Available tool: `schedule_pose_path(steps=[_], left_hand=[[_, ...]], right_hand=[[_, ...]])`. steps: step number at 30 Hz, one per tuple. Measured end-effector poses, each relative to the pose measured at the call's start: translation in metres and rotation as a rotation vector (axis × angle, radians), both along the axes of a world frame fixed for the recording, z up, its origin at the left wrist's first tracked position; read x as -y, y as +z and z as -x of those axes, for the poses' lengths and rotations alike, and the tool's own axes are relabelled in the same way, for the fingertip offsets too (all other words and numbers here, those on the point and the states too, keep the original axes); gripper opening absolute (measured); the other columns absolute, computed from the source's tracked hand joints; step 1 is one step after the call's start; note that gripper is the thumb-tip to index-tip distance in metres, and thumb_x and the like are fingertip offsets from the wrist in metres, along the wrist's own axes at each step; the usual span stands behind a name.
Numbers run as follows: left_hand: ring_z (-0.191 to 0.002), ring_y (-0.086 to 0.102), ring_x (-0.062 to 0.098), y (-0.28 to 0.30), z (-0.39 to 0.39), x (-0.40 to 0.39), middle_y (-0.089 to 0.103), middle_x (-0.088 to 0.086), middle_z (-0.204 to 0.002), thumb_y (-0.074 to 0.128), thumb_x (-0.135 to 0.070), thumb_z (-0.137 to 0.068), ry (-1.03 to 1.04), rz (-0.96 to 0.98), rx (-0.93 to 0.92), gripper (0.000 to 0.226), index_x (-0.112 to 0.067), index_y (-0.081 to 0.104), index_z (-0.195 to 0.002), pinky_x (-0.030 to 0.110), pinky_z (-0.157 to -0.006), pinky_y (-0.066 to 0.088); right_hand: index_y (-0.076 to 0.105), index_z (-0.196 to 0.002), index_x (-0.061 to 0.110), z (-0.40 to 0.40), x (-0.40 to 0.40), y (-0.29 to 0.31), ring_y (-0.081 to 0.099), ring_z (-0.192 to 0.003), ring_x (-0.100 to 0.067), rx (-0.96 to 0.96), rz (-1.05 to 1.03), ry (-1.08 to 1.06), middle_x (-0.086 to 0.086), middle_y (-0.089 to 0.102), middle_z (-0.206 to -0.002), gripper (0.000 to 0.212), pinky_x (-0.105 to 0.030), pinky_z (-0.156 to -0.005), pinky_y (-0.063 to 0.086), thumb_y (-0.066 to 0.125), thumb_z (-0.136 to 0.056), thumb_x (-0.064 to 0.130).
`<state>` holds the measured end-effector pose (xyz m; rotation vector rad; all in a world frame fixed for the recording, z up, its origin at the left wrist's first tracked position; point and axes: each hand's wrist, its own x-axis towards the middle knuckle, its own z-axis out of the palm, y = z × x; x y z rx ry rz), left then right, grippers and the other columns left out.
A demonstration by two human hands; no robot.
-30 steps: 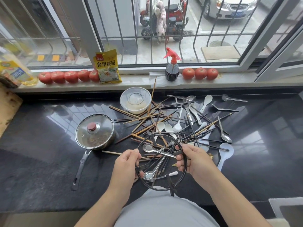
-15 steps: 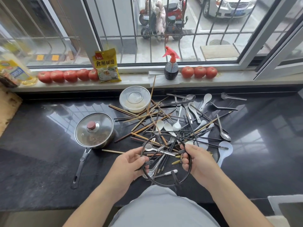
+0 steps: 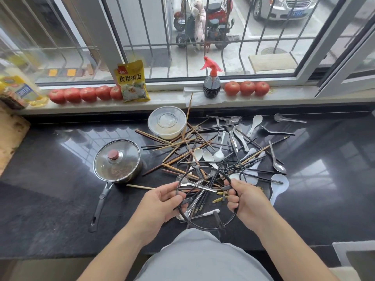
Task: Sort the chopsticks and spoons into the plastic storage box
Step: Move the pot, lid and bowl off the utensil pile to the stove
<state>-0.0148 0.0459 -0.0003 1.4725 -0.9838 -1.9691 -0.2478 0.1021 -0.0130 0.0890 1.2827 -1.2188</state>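
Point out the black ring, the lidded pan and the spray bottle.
Black ring (image 3: 205,227), head view, near rim.
Pan (image 3: 125,155), head view, glass lid.
Spray bottle (image 3: 211,87), head view, dark body.

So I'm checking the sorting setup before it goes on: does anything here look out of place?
Yes. Both hands, left hand and right hand, grip a black wire ring stand over the heap of chopsticks and spoons. It is neither. No compartmented box shows, only a round plastic container.

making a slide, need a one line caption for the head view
Both hands, left and right, grip a black wire ring above scattered chopsticks and spoons on a dark counter.
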Motion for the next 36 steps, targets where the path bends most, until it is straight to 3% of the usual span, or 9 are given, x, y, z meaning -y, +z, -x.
schedule_pose_path(steps=[4,7,9,14,20,23,26,29,36], left_hand=[[-0.102,0.076,0.021,-0.001,0.009,-0.004,0.079,0.003,-0.105,0.067,-0.002,-0.097,0.015,0.033,0.088,0.034,-0.016,0.066,-0.128,0.039,-0.088,0.062],[-0.108,0.071,0.011,-0.006,0.014,-0.011,0.078,-0.011,-0.104,0.064,-0.039,-0.1,-0.164,0.093,0.387,0.019,-0.031,0.074,-0.114,0.039,-0.098,0.058],[-0.102,0.071,0.017,-0.009,0.015,-0.017,0.078,-0.003,-0.099,0.055,-0.056,-0.098,-0.254,0.031,0.458,0.038,-0.024,0.076,-0.103,0.042,-0.098,0.058],[-0.08,0.071,0.027,-0.008,0.023,-0.039,0.065,0.02,-0.091,0.046,-0.018,-0.11,0.081,-0.134,0.132,0.025,0.001,0.06,-0.1,0.047,-0.086,0.062],[-0.076,0.072,0.022,0.004,0.018,-0.056,0.07,0.0,-0.068,0.044,-0.013,-0.11,0.24,-0.098,0.183,0.025,0.0,0.059,-0.095,0.043,-0.081,0.062],[-0.081,0.075,0.029,0.005,-0.001,-0.061,0.066,0.016,-0.08,0.048,-0.015,-0.109,0.31,-0.06,0.228,0.027,0.001,0.06,-0.091,0.039,-0.077,0.062],[-0.078,0.075,0.03,0.013,-0.026,-0.053,0.059,0.016,-0.089,0.054,-0.015,-0.106,0.387,-0.017,0.234,0.021,0.001,0.068,-0.102,0.039,-0.072,0.062],[-0.075,0.075,0.03,0.02,-0.057,-0.031,0.059,0.019,-0.103,0.054,-0.015,-0.106,0.387,-0.051,0.214,0.019,-0.004,0.068,-0.111,0.041,-0.07,0.063],[-0.07,0.071,0.031,0.023,-0.195,0.055,0.054,0.014,-0.092,0.051,-0.011,-0.106,0.399,-0.006,0.023,0.016,0.001,0.063,-0.104,0.048,-0.073,0.064]], right_hand=[[0.059,-0.11,-0.002,0.006,0.0,-0.003,0.025,-0.043,-0.005,0.072,-0.012,-0.057,0.0,0.042,-0.059,0.022,-0.017,-0.036,0.025,0.046,-0.107,0.016],[0.057,-0.108,-0.002,0.011,-0.001,-0.009,0.024,-0.04,-0.005,0.068,-0.008,-0.071,0.001,0.039,-0.057,0.021,-0.017,-0.034,0.023,0.044,-0.107,0.014],[0.057,-0.106,-0.002,0.013,0.0,-0.013,0.025,-0.038,-0.004,0.058,-0.009,-0.065,0.001,0.038,-0.057,0.02,-0.017,-0.032,0.023,0.044,-0.107,0.014],[0.056,-0.098,0.001,0.01,0.009,-0.02,0.023,-0.037,-0.004,0.034,-0.028,0.024,0.0,0.037,-0.059,0.019,-0.017,-0.032,0.019,0.043,-0.106,0.012],[0.056,-0.093,0.002,-0.005,0.025,-0.019,0.022,-0.037,-0.003,0.071,-0.032,0.164,0.001,0.035,-0.06,0.023,-0.016,-0.032,0.017,0.041,-0.107,0.011],[0.056,-0.094,0.002,-0.022,0.033,-0.017,0.022,-0.038,-0.004,0.105,-0.016,0.229,0.0,0.037,-0.061,0.022,-0.016,-0.032,0.019,0.041,-0.107,0.012],[0.059,-0.094,0.003,-0.049,0.043,-0.01,0.025,-0.041,-0.006,0.11,0.017,0.264,0.001,0.039,-0.059,0.023,-0.017,-0.034,0.022,0.043,-0.106,0.014],[0.061,-0.099,0.005,-0.084,0.058,-0.002,0.033,-0.044,-0.009,-0.037,0.058,0.325,0.0,0.044,-0.059,0.021,-0.021,-0.039,0.029,0.044,-0.106,0.016],[0.058,-0.12,0.019,-0.206,0.138,0.027,0.055,-0.055,-0.018,-0.313,0.197,0.449,-0.006,0.069,-0.073,0.019,-0.031,-0.061,0.049,0.047,-0.107,0.025]])
